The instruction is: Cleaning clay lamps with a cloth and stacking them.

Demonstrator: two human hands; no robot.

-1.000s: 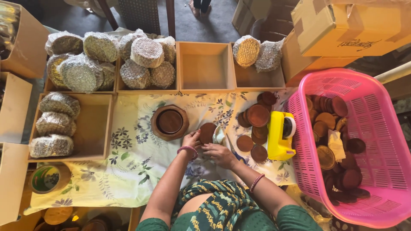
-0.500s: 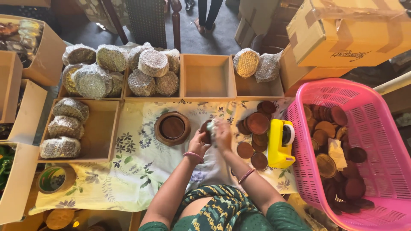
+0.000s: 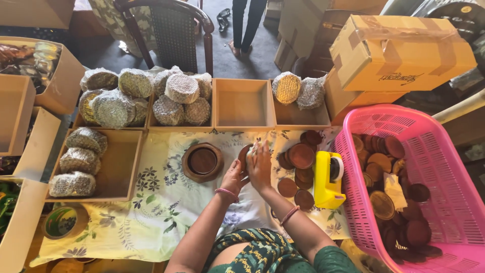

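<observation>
My left hand [image 3: 233, 176] and my right hand [image 3: 259, 163] are pressed together around a brown wooden disc [image 3: 244, 154] in clear wrap, held on edge above the floral cloth [image 3: 151, 212]. The left hand holds its lower side; the right hand's flat fingers cover its front. A round wooden holder [image 3: 202, 161] sits just left of the hands. Loose brown discs [image 3: 300, 156] lie right of them, beside a yellow tape dispenser [image 3: 328, 179].
A pink basket [image 3: 454, 167] with several discs stands at the right. Wooden trays [image 3: 243, 103] hold wrapped bundles [image 3: 182, 88] at the back and left. Cardboard boxes [image 3: 399, 50], a chair [image 3: 174, 30] and another person's legs [image 3: 247, 25] are behind. A tape roll [image 3: 63, 222] lies lower left.
Both hands have risen from the cloth and moved forward, closing together around the wrapped disc. The camera has tilted up, so the boxes and the chair show more.
</observation>
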